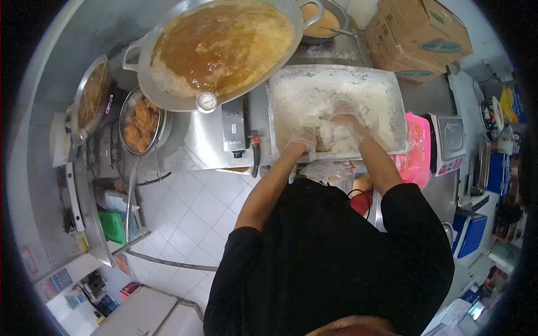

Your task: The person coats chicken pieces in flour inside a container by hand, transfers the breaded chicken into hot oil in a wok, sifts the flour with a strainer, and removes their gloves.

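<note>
Both my hands wear clear plastic gloves and are inside a wide metal tray (395, 89) of white flour (297, 92). My left hand (305, 140) is low by the tray's near edge, beside flour-coated pieces (326, 134); its fingers are blurred against the flour. Farther in, my right hand (343, 111) reaches over the flour with its fingers apart, just above the coated lumps. What the coated pieces are cannot be made out.
Left of the tray stands a big pan of bubbling oil (224, 45) with a dial thermometer (207, 102). A strainer holds browned fried pieces (141, 126). Behind is a pot of orange batter (322, 25). Cardboard boxes (417, 39), a pink container (414, 148) and a scale (447, 137) sit rightward.
</note>
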Demonstrator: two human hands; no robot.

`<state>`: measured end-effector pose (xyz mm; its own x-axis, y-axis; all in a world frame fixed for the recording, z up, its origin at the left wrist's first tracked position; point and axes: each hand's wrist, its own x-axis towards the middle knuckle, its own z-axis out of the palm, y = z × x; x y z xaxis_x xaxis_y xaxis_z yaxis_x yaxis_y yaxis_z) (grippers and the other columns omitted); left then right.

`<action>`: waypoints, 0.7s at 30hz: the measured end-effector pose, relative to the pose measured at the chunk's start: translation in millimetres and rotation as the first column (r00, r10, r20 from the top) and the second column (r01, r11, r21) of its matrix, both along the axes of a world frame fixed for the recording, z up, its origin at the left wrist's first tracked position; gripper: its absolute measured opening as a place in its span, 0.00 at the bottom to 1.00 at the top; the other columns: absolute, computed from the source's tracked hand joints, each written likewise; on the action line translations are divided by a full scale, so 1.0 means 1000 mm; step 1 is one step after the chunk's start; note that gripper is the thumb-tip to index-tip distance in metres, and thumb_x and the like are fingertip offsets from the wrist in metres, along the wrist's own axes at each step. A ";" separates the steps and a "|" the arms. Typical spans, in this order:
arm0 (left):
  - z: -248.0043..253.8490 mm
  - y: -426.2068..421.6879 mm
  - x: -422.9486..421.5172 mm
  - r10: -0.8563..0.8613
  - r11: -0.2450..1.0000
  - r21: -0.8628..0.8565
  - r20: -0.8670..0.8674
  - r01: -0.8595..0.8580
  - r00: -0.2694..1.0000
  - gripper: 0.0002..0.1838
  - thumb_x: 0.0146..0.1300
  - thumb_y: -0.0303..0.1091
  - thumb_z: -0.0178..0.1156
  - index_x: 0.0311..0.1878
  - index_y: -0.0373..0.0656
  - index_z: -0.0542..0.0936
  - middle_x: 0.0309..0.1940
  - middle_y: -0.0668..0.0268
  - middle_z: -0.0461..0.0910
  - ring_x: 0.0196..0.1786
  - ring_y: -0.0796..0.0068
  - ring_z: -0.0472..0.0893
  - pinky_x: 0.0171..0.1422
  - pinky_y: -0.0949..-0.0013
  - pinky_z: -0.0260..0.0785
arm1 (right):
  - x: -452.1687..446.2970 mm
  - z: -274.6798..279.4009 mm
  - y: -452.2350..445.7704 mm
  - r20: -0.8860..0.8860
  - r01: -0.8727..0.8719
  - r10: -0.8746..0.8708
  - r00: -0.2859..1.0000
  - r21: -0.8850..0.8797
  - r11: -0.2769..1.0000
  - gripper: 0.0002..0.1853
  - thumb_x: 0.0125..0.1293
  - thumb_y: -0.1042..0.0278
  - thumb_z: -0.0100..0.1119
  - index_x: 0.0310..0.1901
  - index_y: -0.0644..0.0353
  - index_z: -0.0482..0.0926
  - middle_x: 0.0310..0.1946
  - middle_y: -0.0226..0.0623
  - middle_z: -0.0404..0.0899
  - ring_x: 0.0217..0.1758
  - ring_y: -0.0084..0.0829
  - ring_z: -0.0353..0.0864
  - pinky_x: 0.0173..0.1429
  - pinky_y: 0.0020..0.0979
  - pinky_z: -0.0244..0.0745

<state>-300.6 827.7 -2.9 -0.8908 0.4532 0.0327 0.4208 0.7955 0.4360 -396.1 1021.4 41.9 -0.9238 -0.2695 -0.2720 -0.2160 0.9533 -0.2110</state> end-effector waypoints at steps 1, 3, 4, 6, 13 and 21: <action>0.001 -0.006 -0.001 0.006 1.000 -0.006 -0.007 -0.007 1.000 0.12 0.48 0.39 0.57 0.29 0.41 0.82 0.35 0.53 0.82 0.40 0.55 0.81 0.46 0.57 0.73 | -0.001 -0.008 -0.001 0.008 0.015 -0.015 1.000 -0.042 0.999 0.27 0.59 0.58 0.58 0.59 0.61 0.69 0.59 0.47 0.69 0.62 0.40 0.68 0.65 0.34 0.63; 0.016 -0.017 -0.005 0.012 0.997 -0.076 0.074 -0.007 0.997 0.14 0.51 0.40 0.55 0.35 0.41 0.81 0.39 0.50 0.80 0.45 0.55 0.80 0.50 0.57 0.71 | -0.009 -0.013 0.012 0.061 0.051 -0.039 0.997 -0.207 0.977 0.27 0.60 0.59 0.58 0.60 0.61 0.69 0.59 0.46 0.69 0.62 0.39 0.68 0.64 0.34 0.63; 0.038 -0.022 -0.007 0.017 0.990 -0.144 0.145 0.004 0.989 0.15 0.53 0.41 0.54 0.38 0.41 0.80 0.41 0.49 0.79 0.47 0.55 0.79 0.52 0.57 0.70 | -0.012 -0.010 0.024 0.123 0.095 -0.054 0.991 -0.363 0.927 0.27 0.60 0.59 0.57 0.60 0.61 0.68 0.59 0.46 0.69 0.62 0.38 0.68 0.64 0.34 0.63; 0.097 -0.028 -0.006 0.057 0.936 -0.344 0.343 0.070 0.938 0.18 0.57 0.42 0.51 0.44 0.41 0.79 0.46 0.46 0.77 0.51 0.55 0.77 0.56 0.57 0.67 | -0.014 -0.007 0.055 0.268 0.221 -0.060 0.961 -0.624 0.750 0.27 0.60 0.60 0.57 0.60 0.61 0.68 0.59 0.45 0.69 0.62 0.37 0.68 0.64 0.33 0.64; 0.077 -0.027 -0.021 -0.105 0.970 -0.216 0.031 0.109 0.994 0.25 0.60 0.35 0.49 0.63 0.45 0.68 0.63 0.58 0.67 0.63 0.62 0.69 0.69 0.61 0.57 | 0.004 -0.022 0.122 0.424 0.413 0.037 0.905 -0.895 0.172 0.27 0.62 0.62 0.56 0.62 0.60 0.66 0.60 0.42 0.69 0.62 0.32 0.69 0.62 0.32 0.66; 0.007 -0.006 -0.030 -0.102 0.623 0.728 0.439 -0.287 0.893 0.19 0.66 0.36 0.46 0.58 0.41 0.69 0.55 0.57 0.71 0.57 0.65 0.72 0.61 0.64 0.65 | 0.001 0.016 0.125 0.527 0.555 -0.184 0.830 -0.815 0.167 0.27 0.64 0.60 0.55 0.63 0.59 0.66 0.57 0.39 0.71 0.59 0.30 0.70 0.60 0.31 0.67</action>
